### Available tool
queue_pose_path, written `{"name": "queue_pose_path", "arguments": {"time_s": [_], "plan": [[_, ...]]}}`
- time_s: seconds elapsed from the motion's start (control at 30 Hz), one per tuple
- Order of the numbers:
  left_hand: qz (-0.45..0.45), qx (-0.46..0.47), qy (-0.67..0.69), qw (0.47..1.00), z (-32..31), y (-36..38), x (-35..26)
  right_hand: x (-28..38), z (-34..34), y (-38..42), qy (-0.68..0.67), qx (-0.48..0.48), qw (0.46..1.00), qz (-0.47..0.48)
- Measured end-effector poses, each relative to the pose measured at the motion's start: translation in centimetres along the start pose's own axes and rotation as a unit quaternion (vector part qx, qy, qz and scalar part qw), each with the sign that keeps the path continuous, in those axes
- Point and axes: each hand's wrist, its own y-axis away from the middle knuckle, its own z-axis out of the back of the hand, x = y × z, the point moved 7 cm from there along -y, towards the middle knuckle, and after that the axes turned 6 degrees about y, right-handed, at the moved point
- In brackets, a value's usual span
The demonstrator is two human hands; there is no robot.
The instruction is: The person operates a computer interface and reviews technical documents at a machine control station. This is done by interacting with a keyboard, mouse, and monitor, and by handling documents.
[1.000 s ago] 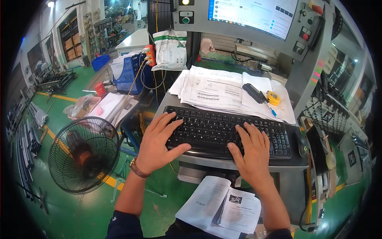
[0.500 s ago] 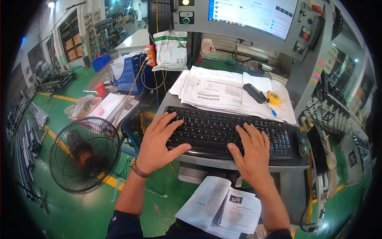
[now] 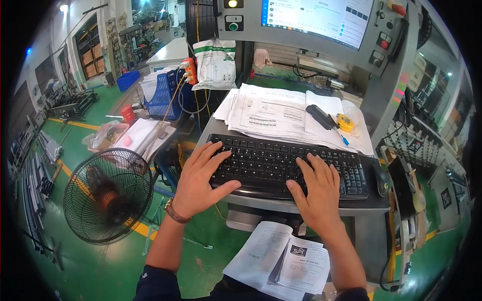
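Note:
A black keyboard point(image 3: 261, 168) lies across the front of a grey desk. My left hand point(image 3: 201, 178) rests on its left end, fingers spread over the keys and thumb along the front edge. On the right half of the keys lies my right hand point(image 3: 316, 193), its fingers apart and nothing held. Behind the keyboard are stacked printed papers point(image 3: 271, 113), with a dark handheld tool point(image 3: 321, 117), a yellow tape measure point(image 3: 345, 122) and a blue pen point(image 3: 343, 138) on top. A black mouse point(image 3: 381, 181) sits at the right. Above is a lit monitor point(image 3: 316, 20).
An open booklet point(image 3: 301, 263) lies below the desk edge, near my lap. A black fan point(image 3: 108, 195) stands at the left, beside a low surface with papers point(image 3: 135, 135) and a blue basket point(image 3: 163, 95). A white-green bag point(image 3: 215, 65) hangs by the monitor.

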Motion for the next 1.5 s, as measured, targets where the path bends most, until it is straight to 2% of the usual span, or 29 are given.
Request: {"name": "queue_pose_path", "arguments": {"time_s": [0.5, 0.77, 0.97, 1.17, 1.27, 1.5], "plan": [[-0.018, -0.011, 0.004, 1.0, 0.0, 0.0, -0.1, 0.9, -0.1, 0.0, -0.018, 0.023, 1.0, 0.009], [-0.093, 0.02, 0.036, 0.995, 0.3, 0.5, -0.4, 3.0, -0.5, -0.8, -0.05, 0.038, 0.997, 0.053], [-0.112, 0.025, 0.011, 0.993, 0.2, 0.5, -0.5, 4.2, -1.0, -1.9, -0.056, 0.033, 0.996, 0.069], [-0.019, -0.028, 0.014, 0.999, 0.2, 0.4, 0.0, 4.7, -1.6, -2.9, -0.042, 0.041, 0.996, 0.074], [-0.033, -0.021, -0.043, 0.998, -0.4, 0.5, 0.2, 5.4, -1.8, -3.0, -0.05, 0.041, 0.995, 0.082], [-0.035, -0.053, 0.001, 0.998, 0.2, 0.4, 0.0, 7.0, -3.1, -3.8, -0.051, 0.02, 0.993, 0.107]]}}
